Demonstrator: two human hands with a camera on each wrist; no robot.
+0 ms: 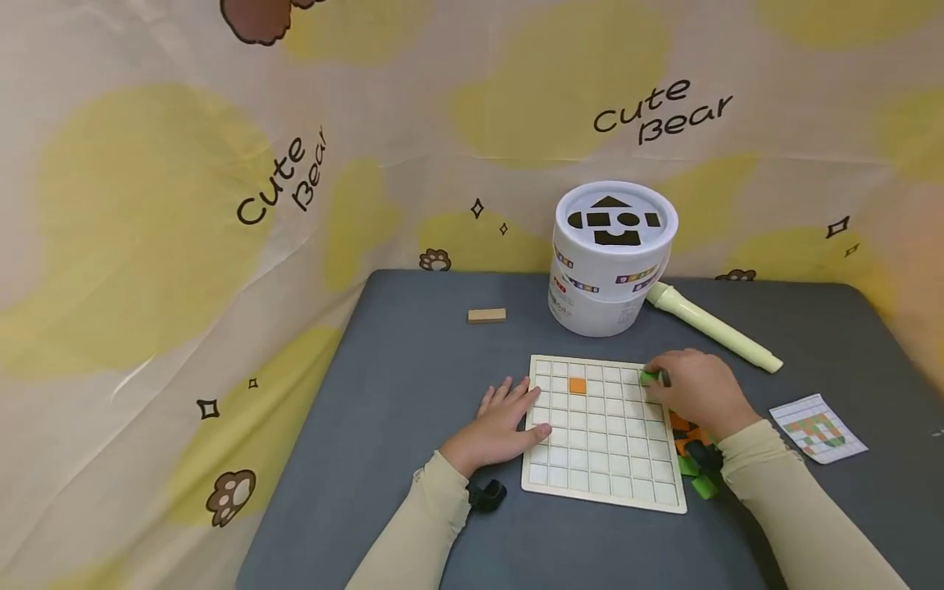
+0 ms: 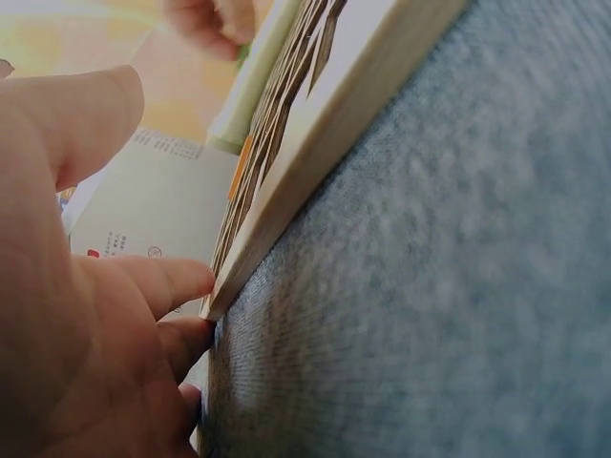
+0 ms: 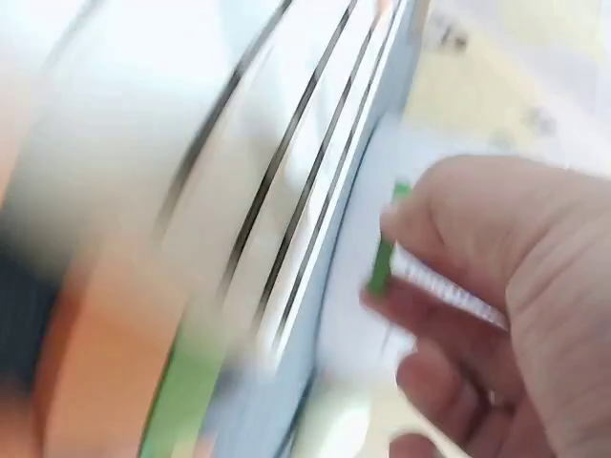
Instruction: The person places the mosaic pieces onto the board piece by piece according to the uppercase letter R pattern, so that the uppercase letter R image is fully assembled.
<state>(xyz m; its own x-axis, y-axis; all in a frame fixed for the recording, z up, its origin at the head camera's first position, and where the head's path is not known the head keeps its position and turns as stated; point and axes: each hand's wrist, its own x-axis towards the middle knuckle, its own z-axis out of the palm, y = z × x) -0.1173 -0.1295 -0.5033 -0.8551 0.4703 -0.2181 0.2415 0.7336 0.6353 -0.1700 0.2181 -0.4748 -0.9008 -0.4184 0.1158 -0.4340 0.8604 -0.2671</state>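
A pale gridded board (image 1: 597, 442) lies on the dark table with one orange square tile (image 1: 578, 386) set in a cell of an upper row. My left hand (image 1: 492, 430) rests at the board's left edge, fingers spread; in the left wrist view its fingertips (image 2: 191, 286) touch the wooden edge. Over the board's upper right corner, my right hand (image 1: 696, 389) pinches a small green tile (image 3: 387, 243) between thumb and fingers. Loose orange tiles (image 1: 680, 424) and green tiles (image 1: 704, 487) lie along the board's right side, partly hidden under the right hand and wrist.
Behind the board stands a white bucket (image 1: 601, 287) with shaped holes in its lid. A pale green tube (image 1: 715, 326) lies to its right and a small wooden block (image 1: 487, 315) to its left. A card with a coloured grid pattern (image 1: 819, 428) lies at the right.
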